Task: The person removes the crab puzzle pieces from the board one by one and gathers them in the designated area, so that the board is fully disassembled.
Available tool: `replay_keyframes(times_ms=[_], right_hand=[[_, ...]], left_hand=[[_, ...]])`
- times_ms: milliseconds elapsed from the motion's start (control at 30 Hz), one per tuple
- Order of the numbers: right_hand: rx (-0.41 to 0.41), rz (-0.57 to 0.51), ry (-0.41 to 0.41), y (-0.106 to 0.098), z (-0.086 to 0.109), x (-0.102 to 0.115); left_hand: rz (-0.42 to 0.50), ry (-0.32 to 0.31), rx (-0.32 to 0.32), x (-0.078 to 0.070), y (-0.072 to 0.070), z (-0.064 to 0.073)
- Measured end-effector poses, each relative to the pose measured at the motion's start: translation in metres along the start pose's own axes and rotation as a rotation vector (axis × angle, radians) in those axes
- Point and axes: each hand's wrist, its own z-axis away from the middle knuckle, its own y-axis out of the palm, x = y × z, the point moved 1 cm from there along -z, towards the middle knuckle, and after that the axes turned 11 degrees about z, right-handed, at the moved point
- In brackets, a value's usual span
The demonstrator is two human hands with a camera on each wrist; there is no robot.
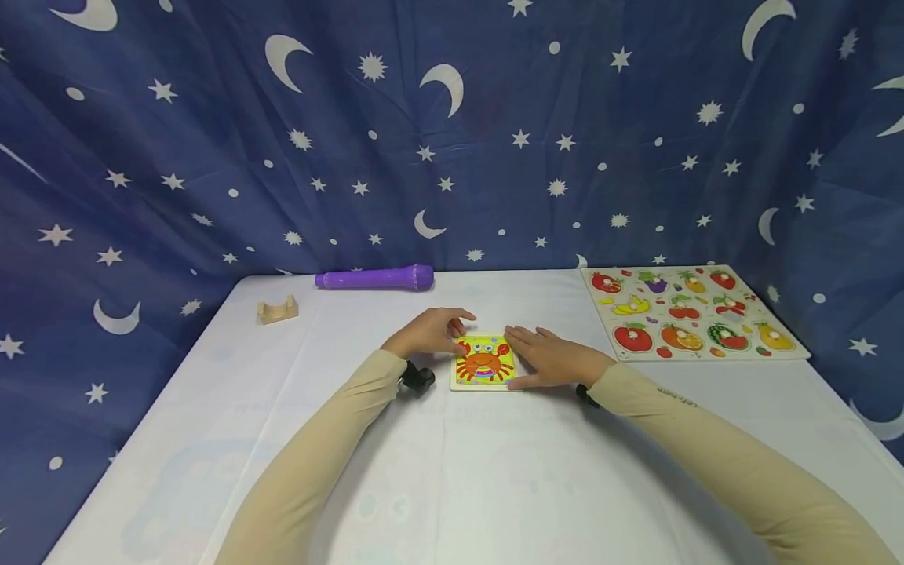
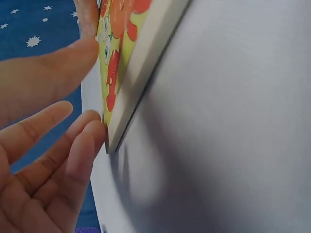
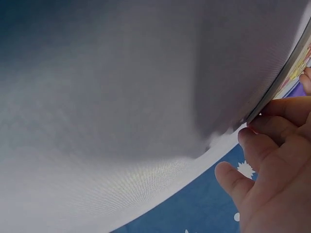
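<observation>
A small square crab puzzle (image 1: 484,364), an orange crab on yellow in a pale wooden frame, lies flat on the white table between both hands. My left hand (image 1: 428,331) is at its upper left corner; in the left wrist view the thumb (image 2: 53,73) extends over the picture side and fingertips meet the frame's corner. The fingers are loosely bent. My right hand (image 1: 554,361) rests along the puzzle's right side, fingers fairly straight at the upper right corner and thumb near the lower right. In the right wrist view its fingertips (image 3: 262,121) touch the frame's edge.
At the back right lies a fruit peg puzzle board (image 1: 678,314). A purple microphone-shaped toy (image 1: 374,278) lies along the table's back edge, and a small wooden cradle-shaped block (image 1: 278,309) stands at the back left. Behind the table (image 1: 452,486) hangs a blue star-and-moon curtain (image 1: 494,157).
</observation>
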Motion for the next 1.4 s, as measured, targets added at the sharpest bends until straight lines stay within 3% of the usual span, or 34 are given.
replay_keyframes(times_ms=[167,633,933,1400], right_hand=[[0.007,-0.001,0.001,0.0001,-0.0010,0.0002],[0.004,0.005,-0.007,0.0010,-0.0024,-0.0007],[0.002,-0.001,-0.005,0.0015,-0.0023,-0.0013],[-0.002,0.000,-0.003,0.0002,-0.0011,-0.0005]], left_hand=[[0.046,-0.017,-0.004,0.0028,0.0036,-0.0037],[0.024,-0.034,-0.006,0.0025,0.0050,-0.0083],[0.078,-0.057,-0.032,0.0024,0.0067,-0.0075],[0.063,-0.070,-0.015,0.0030,0.0065,-0.0038]])
